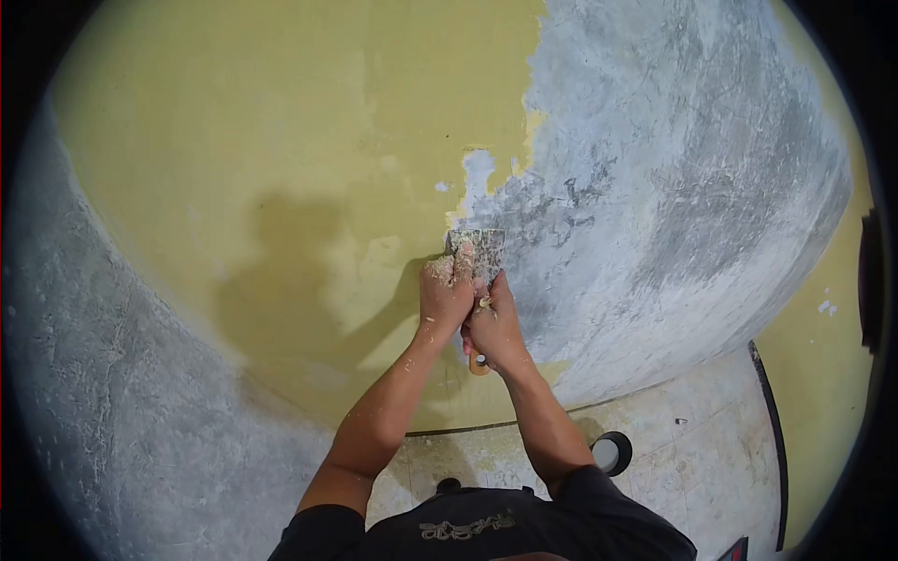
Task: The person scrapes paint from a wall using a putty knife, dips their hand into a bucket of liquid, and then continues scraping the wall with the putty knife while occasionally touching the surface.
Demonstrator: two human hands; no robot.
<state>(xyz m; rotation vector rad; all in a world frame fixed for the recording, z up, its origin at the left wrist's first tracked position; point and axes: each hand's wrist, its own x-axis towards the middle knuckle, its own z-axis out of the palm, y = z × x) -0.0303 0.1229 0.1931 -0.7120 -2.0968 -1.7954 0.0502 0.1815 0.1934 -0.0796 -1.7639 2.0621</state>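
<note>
A scraper (492,245) with a wide, speckled metal blade rests against the wall at the edge between yellow paint (309,122) and bare grey plaster (636,187). My right hand (493,323) is wrapped round its handle, whose orange end with a hole shows below the palm. Pressed onto the blade from the left is my left hand (449,292), fingers together and pointing up, coated with pale paint crumbs. Just above the blade, a whitish patch shows where the yellow is gone.
Below the wall, the tiled floor (655,449) is strewn with crumbs. A dark round container (612,453) with pale contents stands by my right elbow. Grey plaster (112,374) covers the lower left. A dark object (870,280) is at the far right edge.
</note>
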